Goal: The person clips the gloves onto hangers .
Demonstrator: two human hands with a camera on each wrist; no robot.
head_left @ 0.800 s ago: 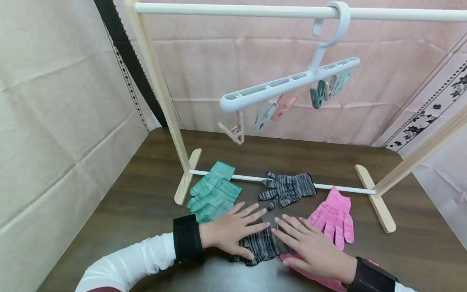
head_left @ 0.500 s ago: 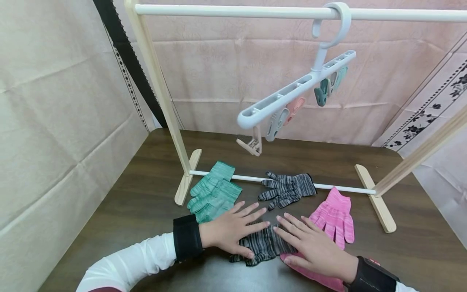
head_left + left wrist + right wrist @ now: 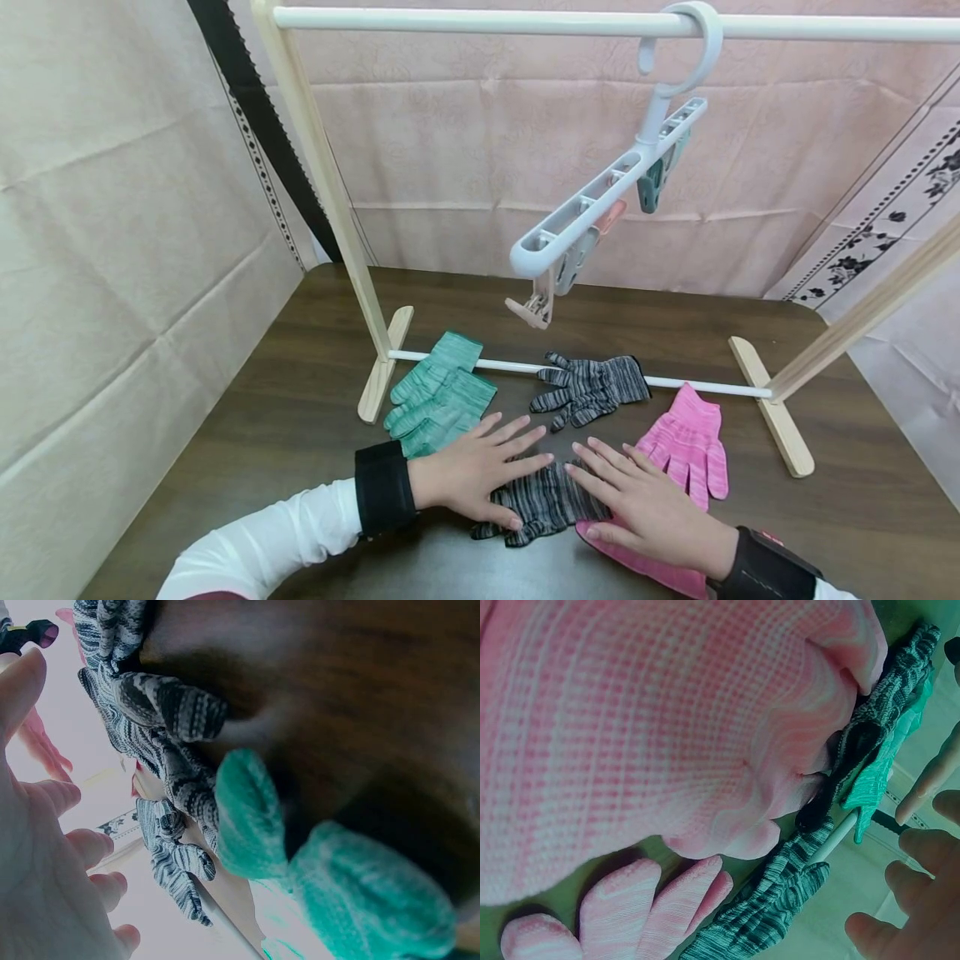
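Two hands lie flat on a dark wooden table, near its front edge. The left hand, fingers spread and straight, rests on a grey striped glove. The right hand, fingers also straight and apart, rests partly on that glove and partly on a pink glove. Neither hand grips anything. Another pink glove lies just beyond the right hand, a second grey glove lies across the rack's bottom bar, and green gloves lie toward the left. Overhead, a peg hanger hangs tilted from the rack's rail. Likely risk: the overlapping grey and pink gloves could drag together if either hand slides.
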